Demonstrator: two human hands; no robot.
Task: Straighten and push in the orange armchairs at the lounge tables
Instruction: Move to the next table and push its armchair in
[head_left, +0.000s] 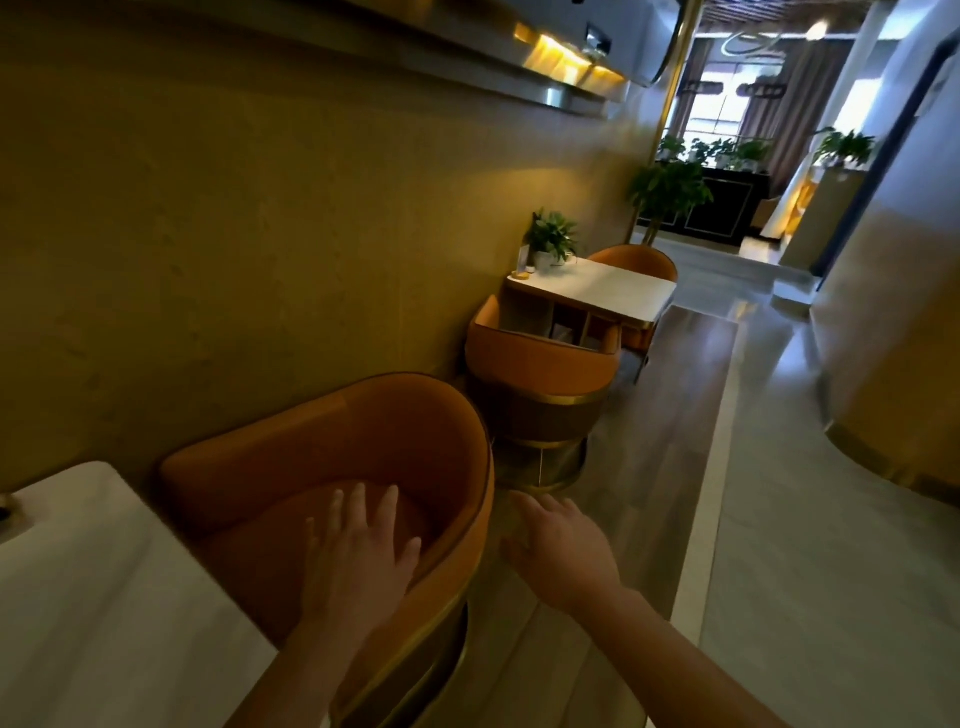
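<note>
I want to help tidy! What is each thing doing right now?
Near chair: upright, beside near table, not gripped.
Middle chair: upright, close against far table.
Far chair: upright, behind far table.
Plant: upright on far table.
Left hand: open, fingers spread above near chair's seat.
Right hand: open, outside near chair's back.

A person's left hand (358, 556), fingers spread, is over the seat of the nearest orange armchair (322, 441) beside a white table (78, 597). The right hand (563, 551) is open just outside its rim. Beyond, a second armchair (540, 364) faces a farther table (602, 291).
</note>
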